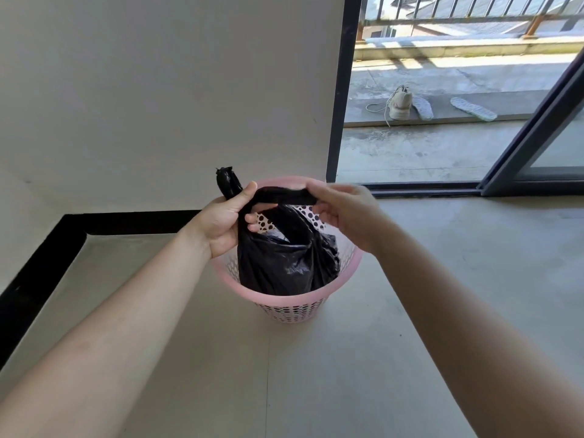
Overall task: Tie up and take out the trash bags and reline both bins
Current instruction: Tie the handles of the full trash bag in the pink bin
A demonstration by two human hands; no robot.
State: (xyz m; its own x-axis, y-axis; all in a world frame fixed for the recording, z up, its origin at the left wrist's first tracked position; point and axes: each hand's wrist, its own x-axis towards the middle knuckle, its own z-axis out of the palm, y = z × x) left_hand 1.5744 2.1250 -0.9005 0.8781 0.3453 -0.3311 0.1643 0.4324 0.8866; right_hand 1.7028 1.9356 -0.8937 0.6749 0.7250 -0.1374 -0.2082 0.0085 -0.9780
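Both hands, left hand [226, 221] and right hand [343, 213], grip the twisted handles of the black trash bag [284, 260] inside the pink bin [286, 295]; the knot appears incomplete, removal and relining remain.

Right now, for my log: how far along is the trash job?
Done: the black bag has its mouth gathered off the rim of the pink bin. In hand: the left hand grips one twisted end, the right hand pinches the other, knot unfinished. Left: tying, lifting the bag out, relining; only one bin shows.
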